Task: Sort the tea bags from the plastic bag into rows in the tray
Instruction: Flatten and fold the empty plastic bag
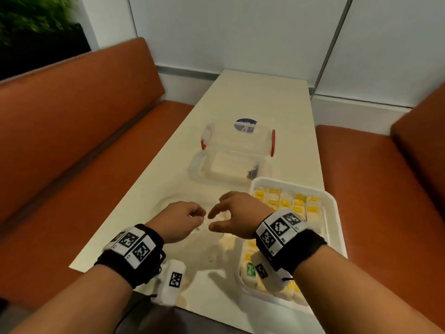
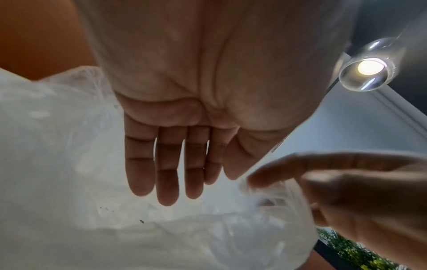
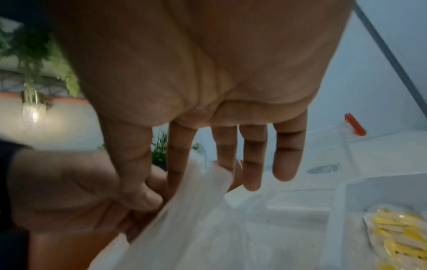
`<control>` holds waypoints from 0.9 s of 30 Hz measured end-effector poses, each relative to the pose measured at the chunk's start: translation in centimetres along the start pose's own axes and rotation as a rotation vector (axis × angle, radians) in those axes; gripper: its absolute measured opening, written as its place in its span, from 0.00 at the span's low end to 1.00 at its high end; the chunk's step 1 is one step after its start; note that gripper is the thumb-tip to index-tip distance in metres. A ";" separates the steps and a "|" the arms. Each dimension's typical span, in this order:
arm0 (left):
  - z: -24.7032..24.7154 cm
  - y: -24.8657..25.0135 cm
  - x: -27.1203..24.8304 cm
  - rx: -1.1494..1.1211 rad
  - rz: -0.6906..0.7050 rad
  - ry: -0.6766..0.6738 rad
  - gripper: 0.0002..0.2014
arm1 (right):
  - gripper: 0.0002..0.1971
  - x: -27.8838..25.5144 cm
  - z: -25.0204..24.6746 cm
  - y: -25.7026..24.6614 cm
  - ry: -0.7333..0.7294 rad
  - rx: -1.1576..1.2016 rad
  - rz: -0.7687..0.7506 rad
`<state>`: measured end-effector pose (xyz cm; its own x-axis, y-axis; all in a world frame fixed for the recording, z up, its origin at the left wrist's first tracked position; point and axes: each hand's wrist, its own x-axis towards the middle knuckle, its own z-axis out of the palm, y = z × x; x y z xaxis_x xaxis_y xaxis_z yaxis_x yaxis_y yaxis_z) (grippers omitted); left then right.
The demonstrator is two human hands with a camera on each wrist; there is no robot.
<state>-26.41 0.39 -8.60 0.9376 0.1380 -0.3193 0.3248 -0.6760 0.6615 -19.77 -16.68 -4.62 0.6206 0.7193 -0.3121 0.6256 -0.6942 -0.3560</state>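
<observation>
Looking down from your head camera, you have both hands over the clear plastic bag [image 1: 183, 208], which lies limp on the white table [image 1: 252, 97], its long axis running roughly left to right in front of you. Your left hand [image 1: 179, 221] is curled, thumb and forefinger pinching the bag's film. Your right hand [image 1: 237, 213] is spread, fingers reaching toward the left hand; whether it touches the film is not clear here. The white tray [image 1: 333, 208] sits at your right, long axis running away from you, with yellow-labelled tea bags [image 1: 291, 204] in rows inside it. One green-labelled bag [image 1: 251, 270] lies near the tray's near-left corner. Beyond the tray stands a clear box with red latches [image 1: 272, 143].

In the left wrist view, your left hand's [image 2: 184, 118] fingers [image 2: 166, 173] run nearly straight down over the crumpled bag [image 2: 57, 164]; the thumb tip meets the film at the right. Your right hand [image 2: 360, 191] comes in from the right, blurred, touching the same edge.

In the right wrist view, your right hand [image 3: 219, 82] is open, fingers [image 3: 289, 155] extended and parted. Its thumb presses against your left hand [image 3: 69, 186], which grips a fold of the bag [image 3: 198, 182]. The film slopes down to the right toward the tray [image 3: 342, 201], where the tea bags [image 3: 399, 235] lie overlapping.
</observation>
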 end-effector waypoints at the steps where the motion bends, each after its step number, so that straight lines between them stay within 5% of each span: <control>1: -0.3 -0.2 -0.4 -0.015 -0.010 -0.002 0.14 | 0.20 0.4 0.5 -0.2 -0.005 -0.041 0.033; 4: -1.3 -1.5 -1.7 0.017 -0.027 0.111 0.13 | 0.19 0.9 0.9 -0.2 0.053 -0.061 0.081; 8: -1.8 -4.3 -3.2 0.198 -0.042 0.553 0.04 | 0.16 0.9 1.4 0.0 0.104 -0.017 0.081; 14: -0.3 -7.1 -2.6 0.104 -0.202 0.233 0.11 | 0.28 0.6 1.4 -0.5 0.108 0.053 0.075; 21: -0.6 -5.3 -2.3 0.102 0.003 0.575 0.17 | 0.38 0.0 1.9 -0.2 0.160 0.069 0.064; 27: 0.4 -3.4 -2.7 0.211 0.144 0.463 0.33 | 0.42 -0.7 2.4 -1.5 0.195 0.174 -0.002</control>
<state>-30.07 2.01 -10.30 0.9431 0.3063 0.1294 0.2016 -0.8362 0.5101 -22.25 -16.05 -5.94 0.7091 0.6907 -0.1419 0.5466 -0.6655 -0.5082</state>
